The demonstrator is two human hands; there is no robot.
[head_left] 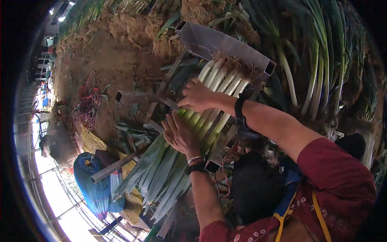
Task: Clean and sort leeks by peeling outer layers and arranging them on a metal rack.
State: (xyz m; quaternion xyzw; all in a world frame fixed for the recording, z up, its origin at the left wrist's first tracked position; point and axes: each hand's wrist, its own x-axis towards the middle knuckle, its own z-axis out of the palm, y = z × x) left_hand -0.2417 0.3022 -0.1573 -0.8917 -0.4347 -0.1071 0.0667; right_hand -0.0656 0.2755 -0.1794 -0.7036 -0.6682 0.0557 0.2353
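Long white-and-green leeks (206,125), brown roots (234,61) toward one o'clock; left hand (180,137) flat, unclamped; right hand (197,95) curled, grip hidden, indeterminable.

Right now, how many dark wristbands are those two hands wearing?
2: one dark band at the wrist of the left hand, beside a pale bracelet; a second dark band at the wrist of the right hand.
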